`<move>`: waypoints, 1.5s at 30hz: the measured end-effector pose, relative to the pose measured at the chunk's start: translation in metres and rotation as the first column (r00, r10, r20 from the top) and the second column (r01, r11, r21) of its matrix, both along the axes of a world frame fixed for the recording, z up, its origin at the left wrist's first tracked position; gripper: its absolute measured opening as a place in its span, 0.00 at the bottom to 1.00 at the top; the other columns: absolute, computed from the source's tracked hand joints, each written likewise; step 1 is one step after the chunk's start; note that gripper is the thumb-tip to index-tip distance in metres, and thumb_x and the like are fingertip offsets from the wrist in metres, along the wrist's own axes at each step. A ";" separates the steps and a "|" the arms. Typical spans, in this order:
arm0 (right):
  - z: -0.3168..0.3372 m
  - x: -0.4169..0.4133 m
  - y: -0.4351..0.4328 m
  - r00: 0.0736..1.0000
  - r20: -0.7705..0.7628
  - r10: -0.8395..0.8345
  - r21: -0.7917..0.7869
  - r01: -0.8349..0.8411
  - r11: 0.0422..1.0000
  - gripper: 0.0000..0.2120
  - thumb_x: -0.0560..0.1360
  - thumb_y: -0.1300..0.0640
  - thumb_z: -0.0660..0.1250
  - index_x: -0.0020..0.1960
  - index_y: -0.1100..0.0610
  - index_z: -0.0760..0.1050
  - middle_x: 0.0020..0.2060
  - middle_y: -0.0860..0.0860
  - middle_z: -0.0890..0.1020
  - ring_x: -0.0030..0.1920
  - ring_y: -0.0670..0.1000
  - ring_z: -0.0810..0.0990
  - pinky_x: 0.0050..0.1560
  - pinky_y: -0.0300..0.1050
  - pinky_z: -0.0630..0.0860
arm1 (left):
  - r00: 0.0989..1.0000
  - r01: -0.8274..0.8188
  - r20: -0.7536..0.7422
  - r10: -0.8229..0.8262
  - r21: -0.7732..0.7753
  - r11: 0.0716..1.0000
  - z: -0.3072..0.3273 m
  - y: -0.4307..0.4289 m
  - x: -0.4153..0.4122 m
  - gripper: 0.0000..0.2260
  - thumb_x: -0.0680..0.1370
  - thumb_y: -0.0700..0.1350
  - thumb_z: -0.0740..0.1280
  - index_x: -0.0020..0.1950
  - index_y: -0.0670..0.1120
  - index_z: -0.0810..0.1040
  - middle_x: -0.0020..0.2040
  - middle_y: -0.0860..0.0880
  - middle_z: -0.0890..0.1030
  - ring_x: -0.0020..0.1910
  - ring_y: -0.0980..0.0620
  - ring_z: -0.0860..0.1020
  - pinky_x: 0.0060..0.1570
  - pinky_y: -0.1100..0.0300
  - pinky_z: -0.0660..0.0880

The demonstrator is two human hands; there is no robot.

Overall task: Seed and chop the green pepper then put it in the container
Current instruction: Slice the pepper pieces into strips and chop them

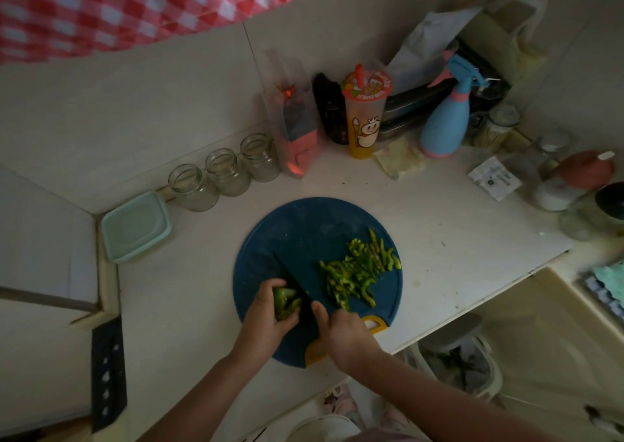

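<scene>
A round blue cutting board [304, 232] lies on the white counter. On its right half sits a heap of green pepper strips [358, 269]. My left hand [266, 316] curls over the uncut piece of green pepper [285, 301] at the board's near left. My right hand [344, 333] grips the handle of a dark knife [293, 279], whose blade lies against the right side of that piece. A pale green container [135, 225] stands at the counter's left, apart from the board.
Three empty glass jars [223, 174] line the back wall. Behind the board stand a printed drink cup [366, 117], a blue spray bottle [445, 120] and bags. Jars crowd the right edge. A bin [462, 360] sits below the counter's near edge.
</scene>
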State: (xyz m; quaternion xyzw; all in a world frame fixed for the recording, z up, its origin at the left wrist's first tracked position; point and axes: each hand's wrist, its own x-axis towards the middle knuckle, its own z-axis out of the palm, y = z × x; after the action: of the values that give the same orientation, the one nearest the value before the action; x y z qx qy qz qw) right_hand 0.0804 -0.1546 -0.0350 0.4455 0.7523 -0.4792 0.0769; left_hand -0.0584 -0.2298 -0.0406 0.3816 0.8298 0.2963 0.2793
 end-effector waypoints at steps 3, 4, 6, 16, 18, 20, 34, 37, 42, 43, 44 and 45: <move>0.002 0.012 0.001 0.996 -0.011 -0.086 -0.011 0.086 0.996 0.26 0.79 0.38 0.47 0.32 0.55 0.65 0.28 0.50 0.69 0.39 0.54 0.74 0.41 0.46 0.66 | 0.997 -0.056 0.046 0.055 0.028 0.998 -0.004 -0.002 0.008 0.21 0.71 0.43 0.74 0.59 0.51 0.68 0.51 0.51 0.78 0.50 0.55 0.79 0.49 0.65 0.75; 0.001 0.017 0.001 0.996 -0.010 -0.090 -0.007 0.090 0.996 0.26 0.79 0.38 0.48 0.31 0.54 0.64 0.28 0.50 0.69 0.38 0.54 0.74 0.41 0.46 0.67 | 0.994 -0.091 0.067 0.088 0.037 0.995 -0.004 -0.002 0.010 0.21 0.71 0.43 0.74 0.58 0.50 0.68 0.51 0.50 0.79 0.50 0.54 0.79 0.49 0.64 0.75; 0.001 0.024 0.000 0.996 0.008 -0.084 0.014 0.084 0.996 0.26 0.79 0.38 0.48 0.31 0.55 0.63 0.28 0.51 0.68 0.37 0.53 0.72 0.41 0.46 0.67 | 0.984 -0.151 0.101 0.145 0.055 0.987 -0.006 -0.002 0.012 0.20 0.71 0.43 0.73 0.58 0.50 0.69 0.51 0.49 0.79 0.51 0.53 0.79 0.50 0.62 0.75; 0.006 0.045 -0.009 0.994 -0.101 -0.044 -0.006 0.044 0.999 0.27 0.78 0.37 0.50 0.27 0.53 0.61 0.25 0.49 0.67 0.33 0.52 0.72 0.43 0.50 0.69 | 0.996 -0.072 -0.049 0.073 0.029 0.997 -0.008 -0.004 0.019 0.26 0.68 0.40 0.76 0.61 0.43 0.69 0.54 0.47 0.77 0.53 0.50 0.77 0.49 0.63 0.72; 0.004 0.044 -0.013 0.995 -0.100 -0.010 0.019 0.012 1.000 0.27 0.78 0.37 0.50 0.28 0.52 0.62 0.26 0.49 0.69 0.39 0.56 0.76 0.44 0.51 0.70 | 0.995 -0.088 -0.044 0.089 0.019 0.996 -0.008 -0.003 0.021 0.26 0.67 0.40 0.76 0.61 0.43 0.69 0.56 0.46 0.77 0.55 0.49 0.77 0.49 0.62 0.72; 0.003 0.043 -0.013 0.996 -0.087 0.013 0.031 -0.010 0.999 0.26 0.79 0.37 0.49 0.29 0.52 0.63 0.27 0.49 0.69 0.43 0.58 0.78 0.45 0.52 0.71 | 0.995 -0.090 -0.038 0.091 0.016 0.996 -0.010 -0.003 0.020 0.26 0.67 0.41 0.76 0.61 0.43 0.68 0.57 0.46 0.77 0.56 0.48 0.77 0.52 0.59 0.74; 0.009 0.042 -0.005 0.992 -0.120 -0.038 -0.125 0.023 0.992 0.27 0.78 0.37 0.50 0.32 0.57 0.64 0.28 0.51 0.68 0.30 0.47 0.68 0.37 0.45 0.65 | 0.994 -0.065 0.089 0.063 0.027 0.997 -0.009 -0.002 0.013 0.25 0.68 0.38 0.75 0.59 0.48 0.66 0.54 0.46 0.77 0.53 0.50 0.77 0.52 0.60 0.74; 0.012 0.038 -0.002 0.992 -0.121 -0.022 -0.120 0.007 0.993 0.26 0.79 0.38 0.50 0.30 0.55 0.63 0.27 0.49 0.68 0.28 0.45 0.67 0.34 0.40 0.64 | 0.994 -0.063 0.093 0.060 0.027 0.998 -0.010 -0.002 0.014 0.25 0.69 0.38 0.75 0.58 0.48 0.66 0.54 0.46 0.77 0.53 0.50 0.77 0.52 0.60 0.74; 0.013 0.032 -0.002 0.991 -0.128 0.043 -0.054 -0.050 0.997 0.25 0.80 0.40 0.49 0.29 0.53 0.62 0.26 0.49 0.67 0.28 0.46 0.67 0.40 0.48 0.67 | 0.992 -0.091 0.091 0.088 0.031 0.995 -0.011 -0.002 0.015 0.24 0.68 0.38 0.75 0.57 0.48 0.66 0.53 0.45 0.78 0.52 0.49 0.78 0.53 0.56 0.76; 0.011 0.031 -0.002 0.991 -0.124 0.052 -0.049 -0.058 0.997 0.25 0.80 0.40 0.49 0.29 0.53 0.62 0.26 0.49 0.67 0.28 0.46 0.67 0.40 0.49 0.68 | 0.992 -0.091 0.094 0.088 0.032 0.995 -0.011 -0.002 0.016 0.24 0.68 0.39 0.75 0.57 0.48 0.66 0.53 0.45 0.78 0.52 0.49 0.78 0.53 0.55 0.76; 0.010 0.030 -0.002 0.991 -0.120 0.059 -0.044 -0.065 0.997 0.25 0.80 0.39 0.48 0.29 0.53 0.63 0.26 0.49 0.67 0.28 0.47 0.67 0.40 0.50 0.69 | 0.992 -0.091 0.095 0.087 0.034 0.995 -0.012 -0.003 0.016 0.24 0.68 0.39 0.75 0.57 0.49 0.66 0.53 0.46 0.78 0.53 0.50 0.77 0.53 0.55 0.76; 0.008 0.029 -0.002 0.991 -0.115 0.063 -0.040 -0.068 0.997 0.26 0.80 0.39 0.48 0.30 0.53 0.63 0.26 0.49 0.68 0.28 0.48 0.68 0.40 0.51 0.70 | 0.992 -0.090 0.096 0.086 0.035 0.995 -0.011 -0.003 0.016 0.24 0.68 0.39 0.75 0.58 0.49 0.66 0.53 0.46 0.78 0.53 0.50 0.77 0.53 0.56 0.76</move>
State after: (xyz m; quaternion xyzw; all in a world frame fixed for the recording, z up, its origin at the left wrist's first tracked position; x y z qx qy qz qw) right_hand 0.1095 -0.1563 -0.0272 0.3907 0.7590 -0.5175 0.0592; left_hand -0.0425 -0.2328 -0.0521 0.3354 0.8258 0.3422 0.2974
